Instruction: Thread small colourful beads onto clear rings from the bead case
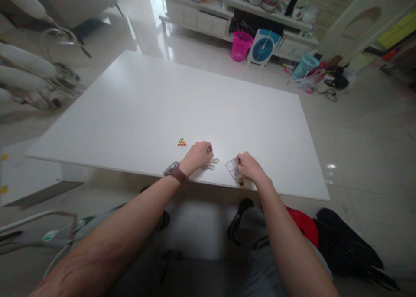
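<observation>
My left hand [199, 154], with a brown-strapped watch [176, 172] at its wrist, is closed in a pinch just above the table's near edge. What it pinches is too small to make out. Right beneath it lie several thin metal rings [213, 161], partly hidden by the hand. My right hand [249, 165] has its fingers closed at a clear plastic compartment box [231, 167] and covers the box's right side. Close to the box's near end sits a small yellow and dark figure [241, 182]. Small green, yellow and red pieces [182, 142] lie grouped left of my left hand.
The white table [208, 100] stretches away in front of me. Beyond it on the floor stand a pink basket [241, 46], a blue and white fan [262, 48] and a light blue basket [305, 66]. A red item [302, 225] and a black bag [347, 245] are at the lower right.
</observation>
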Demonstrator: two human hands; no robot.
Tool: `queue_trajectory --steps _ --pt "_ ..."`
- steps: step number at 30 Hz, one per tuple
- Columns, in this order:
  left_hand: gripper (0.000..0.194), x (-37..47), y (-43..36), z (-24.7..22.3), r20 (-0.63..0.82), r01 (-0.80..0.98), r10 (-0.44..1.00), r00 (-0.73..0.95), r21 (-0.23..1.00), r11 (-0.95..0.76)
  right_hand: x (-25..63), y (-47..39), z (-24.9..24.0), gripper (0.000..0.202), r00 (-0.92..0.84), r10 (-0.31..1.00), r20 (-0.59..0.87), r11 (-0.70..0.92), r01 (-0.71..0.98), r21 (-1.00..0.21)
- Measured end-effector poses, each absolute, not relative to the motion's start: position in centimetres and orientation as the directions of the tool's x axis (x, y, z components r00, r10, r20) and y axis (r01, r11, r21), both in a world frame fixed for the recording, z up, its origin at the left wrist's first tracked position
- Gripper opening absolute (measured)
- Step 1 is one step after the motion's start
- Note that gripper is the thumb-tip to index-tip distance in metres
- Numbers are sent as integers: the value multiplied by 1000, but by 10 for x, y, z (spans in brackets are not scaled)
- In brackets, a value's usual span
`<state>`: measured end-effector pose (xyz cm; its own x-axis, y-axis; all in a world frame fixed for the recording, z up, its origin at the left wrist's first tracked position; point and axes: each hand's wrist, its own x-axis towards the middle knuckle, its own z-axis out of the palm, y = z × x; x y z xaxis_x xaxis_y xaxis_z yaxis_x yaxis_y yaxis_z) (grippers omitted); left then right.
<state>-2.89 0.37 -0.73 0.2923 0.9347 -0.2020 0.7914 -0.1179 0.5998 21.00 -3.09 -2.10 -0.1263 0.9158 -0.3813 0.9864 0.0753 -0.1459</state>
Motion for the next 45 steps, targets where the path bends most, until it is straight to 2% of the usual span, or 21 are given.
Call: queue_trajectory --steps 10,14,16,19,22,25,29,32,38,41,45 --pt "19 -30 4 -8 -197 786 933 302 605 -127 217 -30 -20 16 -77 914 -398 25 990 -136" --pt "20 -30 4 -8 -180 777 936 303 615 -134 220 -27 -16 9 -57 928 -368 -13 983 -184" --pt "20 -29 3 -5 -171 755 934 314 642 -136 220 -26 -11 8 -66 942 -330 -29 961 -276" --pt "17 -26 3 -1 -158 657 916 369 741 -136 215 -26 -3 10 -79 952 -297 -96 841 -532" --pt "18 -20 2 -1 -161 455 871 464 887 -79 203 -28 5 9 -113 944 -310 -189 585 -789" --pt "27 -15 0 -2 -168 231 813 557 972 43 189 -32 11 16 -171 931 -322 -250 341 -906" --pt "15 -12 -3 1 -172 104 797 578 985 137 178 -34 15 24 -194 924 -330 -287 218 -933" --pt "13 -13 -4 4 -188 98 813 552 982 161 174 -35 14 28 -173 929 -328 -293 202 -935" --pt "23 -12 -4 7 -231 139 832 505 973 186 173 -36 13 31 -172 932 -318 -286 188 -940" --pt "11 -11 -3 5 -202 128 834 514 979 158 173 -35 15 29 -164 930 -329 -296 195 -935" --pt "6 -10 -3 2 -180 109 856 484 983 145 173 -34 18 26 -139 933 -332 -299 214 -930"
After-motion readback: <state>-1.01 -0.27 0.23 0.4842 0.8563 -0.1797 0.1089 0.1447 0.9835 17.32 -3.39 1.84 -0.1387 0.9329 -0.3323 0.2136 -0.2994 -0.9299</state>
